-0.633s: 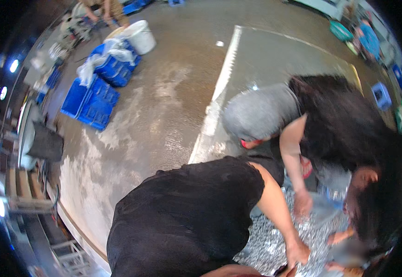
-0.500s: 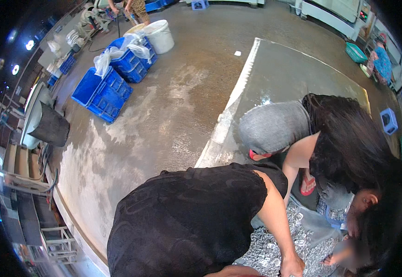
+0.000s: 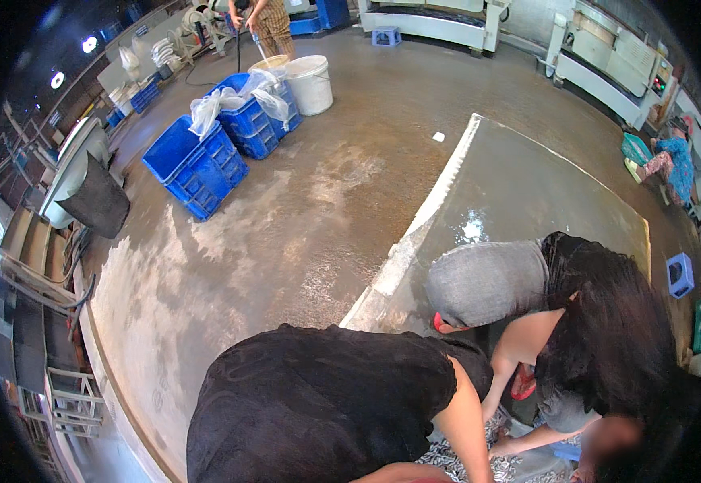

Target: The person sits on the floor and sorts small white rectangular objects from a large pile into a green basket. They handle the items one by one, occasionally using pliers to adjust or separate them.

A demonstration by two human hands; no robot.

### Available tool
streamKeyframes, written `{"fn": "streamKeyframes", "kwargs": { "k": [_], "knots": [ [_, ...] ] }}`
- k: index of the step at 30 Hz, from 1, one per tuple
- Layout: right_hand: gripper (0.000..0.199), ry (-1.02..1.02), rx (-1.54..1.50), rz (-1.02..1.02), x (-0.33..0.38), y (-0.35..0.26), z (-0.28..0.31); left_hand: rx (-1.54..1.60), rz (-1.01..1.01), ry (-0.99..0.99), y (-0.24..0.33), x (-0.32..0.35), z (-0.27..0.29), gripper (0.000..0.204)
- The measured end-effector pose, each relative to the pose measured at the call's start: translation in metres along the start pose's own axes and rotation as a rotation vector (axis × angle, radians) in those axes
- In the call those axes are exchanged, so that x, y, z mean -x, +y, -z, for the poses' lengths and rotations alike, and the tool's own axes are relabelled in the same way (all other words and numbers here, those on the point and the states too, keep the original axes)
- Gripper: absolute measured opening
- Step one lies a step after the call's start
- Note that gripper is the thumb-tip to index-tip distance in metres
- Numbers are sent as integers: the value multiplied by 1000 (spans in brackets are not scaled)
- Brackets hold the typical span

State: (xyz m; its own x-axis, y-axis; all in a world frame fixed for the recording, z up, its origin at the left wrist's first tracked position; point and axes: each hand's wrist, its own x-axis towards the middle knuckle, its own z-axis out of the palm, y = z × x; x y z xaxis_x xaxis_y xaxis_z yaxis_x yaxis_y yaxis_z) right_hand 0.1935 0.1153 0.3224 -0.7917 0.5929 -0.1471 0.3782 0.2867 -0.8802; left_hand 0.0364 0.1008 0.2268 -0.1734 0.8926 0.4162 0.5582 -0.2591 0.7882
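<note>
Neither of my hands is in view. At the lower edge lies a heap of small silvery metal parts (image 3: 440, 456), partly hidden by two people bending over it. The nearer person wears a black top (image 3: 310, 402); that person's bare forearm (image 3: 465, 427) reaches down into the heap, with the hand cut off by the frame. Across from them crouches a person with long dark hair (image 3: 616, 314) and grey trousers (image 3: 491, 282), whose hand (image 3: 507, 445) touches the parts. A bit of blue plastic (image 3: 566, 451) shows beside the heap.
Blue crates (image 3: 197, 169) with plastic bags and a white bucket (image 3: 310, 84) stand on the wet floor. A low whitish ledge (image 3: 439, 193) borders a wet slab. A small blue stool (image 3: 679, 275) is at right. Other people work at the back left and far right; machines (image 3: 608, 64) line the back.
The view has tipped upward, so the scene sits lower and less of the heap shows. The long-haired person's hand now reaches left over the metal parts.
</note>
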Motion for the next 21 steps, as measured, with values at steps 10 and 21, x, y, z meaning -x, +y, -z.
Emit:
{"fn": "streamKeyframes", "kwargs": {
  "k": [10,21],
  "knots": [
    [31,49,164,-200,15,-32,-29,-24,-2,-106,-16,11,17,60],
    [17,-63,128,3,-63,6,-9,181,421,-62,44,20,89,49]
  ]
}}
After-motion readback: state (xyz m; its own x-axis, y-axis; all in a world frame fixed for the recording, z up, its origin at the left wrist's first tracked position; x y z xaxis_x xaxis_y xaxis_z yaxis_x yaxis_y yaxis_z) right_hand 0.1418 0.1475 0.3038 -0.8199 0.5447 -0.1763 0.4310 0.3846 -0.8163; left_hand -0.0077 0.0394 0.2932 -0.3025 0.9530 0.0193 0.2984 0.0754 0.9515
